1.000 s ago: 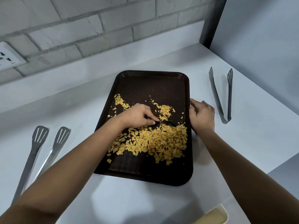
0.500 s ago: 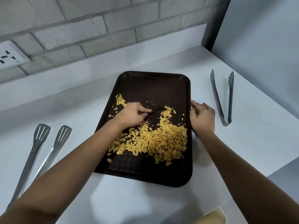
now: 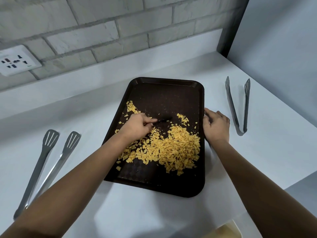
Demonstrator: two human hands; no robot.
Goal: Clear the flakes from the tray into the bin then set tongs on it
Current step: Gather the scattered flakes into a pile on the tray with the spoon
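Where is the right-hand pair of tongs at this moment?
In the head view, the tongs lie on the white counter right of the tray, just beyond the right hand at its rim.

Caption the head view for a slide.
Left hand sweeps flakes on the tray with a dark tool; right hand steadies its edge.
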